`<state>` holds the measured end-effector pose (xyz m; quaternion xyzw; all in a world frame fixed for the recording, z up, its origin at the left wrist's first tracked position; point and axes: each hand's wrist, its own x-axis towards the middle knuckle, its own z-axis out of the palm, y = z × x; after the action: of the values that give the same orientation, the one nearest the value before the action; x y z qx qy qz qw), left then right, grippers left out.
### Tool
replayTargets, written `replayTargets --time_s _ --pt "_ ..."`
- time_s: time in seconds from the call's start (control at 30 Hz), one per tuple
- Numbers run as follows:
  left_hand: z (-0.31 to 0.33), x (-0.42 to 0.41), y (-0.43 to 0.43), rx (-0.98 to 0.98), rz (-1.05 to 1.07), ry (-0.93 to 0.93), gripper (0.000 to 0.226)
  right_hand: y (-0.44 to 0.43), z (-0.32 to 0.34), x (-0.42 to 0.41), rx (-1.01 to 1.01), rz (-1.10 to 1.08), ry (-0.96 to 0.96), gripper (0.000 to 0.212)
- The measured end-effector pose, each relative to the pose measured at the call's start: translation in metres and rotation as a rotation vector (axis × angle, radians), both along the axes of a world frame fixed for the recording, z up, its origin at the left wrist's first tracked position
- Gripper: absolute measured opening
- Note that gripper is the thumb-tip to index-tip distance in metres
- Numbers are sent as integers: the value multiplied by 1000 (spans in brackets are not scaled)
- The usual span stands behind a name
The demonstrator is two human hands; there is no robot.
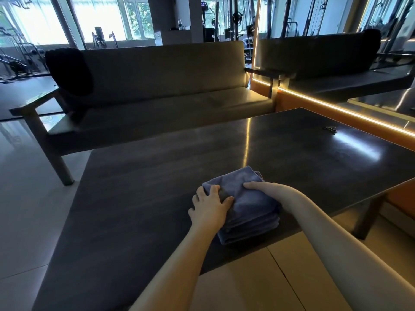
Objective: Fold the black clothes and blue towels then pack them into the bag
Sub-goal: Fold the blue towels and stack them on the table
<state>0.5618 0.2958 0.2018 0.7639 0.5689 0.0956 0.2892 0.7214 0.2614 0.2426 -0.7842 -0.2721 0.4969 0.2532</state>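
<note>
A folded stack of blue towels (249,205) lies on the dark table (157,187) near its front edge. My left hand (210,205) grips the stack's left side, thumb on top and fingers curled over the edge. From the right, my right hand (262,187) reaches over the top of the stack with its fingers bent onto the cloth. A black garment (69,70) hangs over the left end of the sofa's backrest. No bag is in view.
A long grey sofa (168,90) with wooden arms stands behind the table. A small metal object, perhaps keys (329,129), lies at the table's far right. A mirror wall with a lit strip (336,106) runs along the right. Gym machines stand by the windows.
</note>
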Motion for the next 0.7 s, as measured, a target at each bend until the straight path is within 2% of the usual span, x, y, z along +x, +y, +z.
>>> replayTargets --time_s 0.1,0.27,0.5,0.67,0.7 --pt "0 -2 0 -10 -8 -6 53 1 0 -2 27 -35 87 70" --pt "0 -5 -1 -20 -8 -13 52 -1 2 -2 -16 -54 124 85" --pt "0 -14 -2 -38 -5 0 50 -2 2 -6 -27 -42 133 91" --pt "3 -11 -11 188 -53 47 54 -5 -4 -4 -13 -38 133 97" --pt "1 -11 -12 176 -45 15 55 -6 -5 -3 0 -39 135 95"
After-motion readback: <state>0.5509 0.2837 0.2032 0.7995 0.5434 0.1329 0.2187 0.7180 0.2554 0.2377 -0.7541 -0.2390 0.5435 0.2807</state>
